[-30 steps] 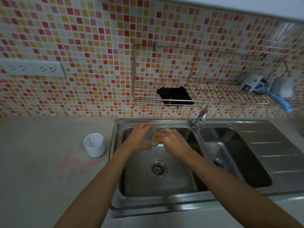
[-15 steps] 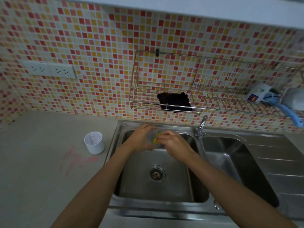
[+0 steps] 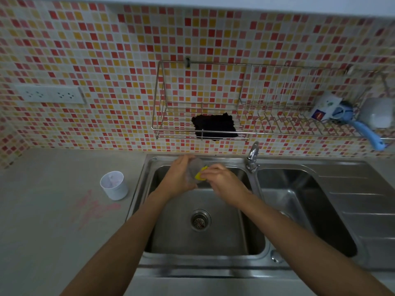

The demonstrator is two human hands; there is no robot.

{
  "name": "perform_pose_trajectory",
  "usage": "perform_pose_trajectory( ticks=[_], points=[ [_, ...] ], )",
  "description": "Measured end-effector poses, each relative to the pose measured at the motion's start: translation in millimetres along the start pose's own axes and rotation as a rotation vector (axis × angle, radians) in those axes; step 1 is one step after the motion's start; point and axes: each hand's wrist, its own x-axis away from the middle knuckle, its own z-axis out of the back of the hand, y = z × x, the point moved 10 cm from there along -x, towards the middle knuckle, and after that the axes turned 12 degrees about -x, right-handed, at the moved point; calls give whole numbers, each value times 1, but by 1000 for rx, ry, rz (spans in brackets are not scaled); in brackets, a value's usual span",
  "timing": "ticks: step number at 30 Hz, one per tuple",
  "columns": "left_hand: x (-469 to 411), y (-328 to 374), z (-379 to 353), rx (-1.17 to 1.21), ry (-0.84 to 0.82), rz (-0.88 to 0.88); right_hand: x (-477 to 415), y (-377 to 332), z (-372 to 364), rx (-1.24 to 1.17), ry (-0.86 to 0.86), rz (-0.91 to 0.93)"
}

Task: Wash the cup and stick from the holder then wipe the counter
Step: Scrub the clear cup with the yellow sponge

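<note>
L hand (image 3: 178, 178) grips cup (image 3: 195, 167) – R hand (image 3: 222, 182) presses sponge (image 3: 201, 175) inside.

Readable text: none that I can make out.
White item (image 3: 323, 108), right end of the wire rack (image 3: 198, 133): red-and-blue label, too blurred to read.
Pink marks (image 3: 94, 207), on the tabletop (image 3: 42, 242) below-left of the rack: scribble, no letters.

Dim, flat, cool light. The steel sink (image 3: 203, 271) shows a soft pale sheen along its front rim, and its right basin falls into dark shadow. Wide-angle bending bows the tiled wall (image 3: 106, 50) and rack (image 3: 277, 133) near the edges. The left hand (image 3: 178, 180) and right hand (image 3: 224, 184) look slightly smeared.
</note>
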Motion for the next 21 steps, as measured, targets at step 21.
perform_pose_trajectory(
  ticks=[21],
  points=[
    [5,1,-23,-222,-93,-148,5,13,-33,-48,-85,-263]
  ],
)
